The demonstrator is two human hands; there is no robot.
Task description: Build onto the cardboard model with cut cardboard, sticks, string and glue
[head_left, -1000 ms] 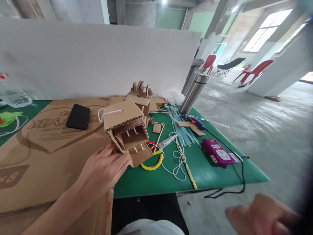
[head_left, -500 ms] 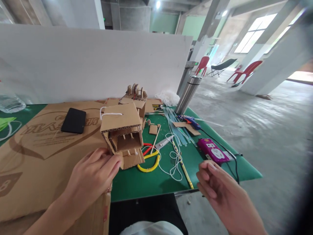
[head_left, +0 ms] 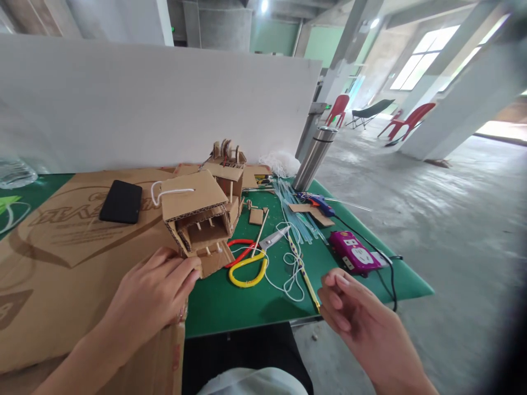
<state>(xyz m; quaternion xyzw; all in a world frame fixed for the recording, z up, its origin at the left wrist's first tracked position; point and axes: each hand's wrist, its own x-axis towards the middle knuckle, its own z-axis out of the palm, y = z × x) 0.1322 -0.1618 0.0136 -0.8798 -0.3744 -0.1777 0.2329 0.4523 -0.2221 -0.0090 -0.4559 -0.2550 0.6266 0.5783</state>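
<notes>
My left hand (head_left: 158, 288) is closed on the lower left corner of a small cardboard box (head_left: 195, 200). This box is open at the front, with short wooden pegs inside, a flap hanging down and a white cord (head_left: 171, 192) looped at its top. My right hand (head_left: 349, 307) is raised over the table's front edge, fingers curled into a pinch; whatever they may hold is hidden. Just left of it lies a yellow patterned stick (head_left: 307, 280). Scissors (head_left: 249, 269) with red and yellow handles rest beside the box, next to a tangle of white string (head_left: 294, 280).
A large flat cardboard sheet (head_left: 82, 285) covers the table's left side, with a black tablet-like slab (head_left: 121, 202) on it. To the right are glue sticks (head_left: 294, 219), a glue gun (head_left: 319, 203), a purple power strip (head_left: 354, 253) and a steel flask (head_left: 315, 159). A white panel (head_left: 164, 104) stands behind.
The box has shifted slightly left and tilted in my left hand, showing more of the scissors' red handle. My right hand keeps its curled shape. The whole view has shifted slightly.
</notes>
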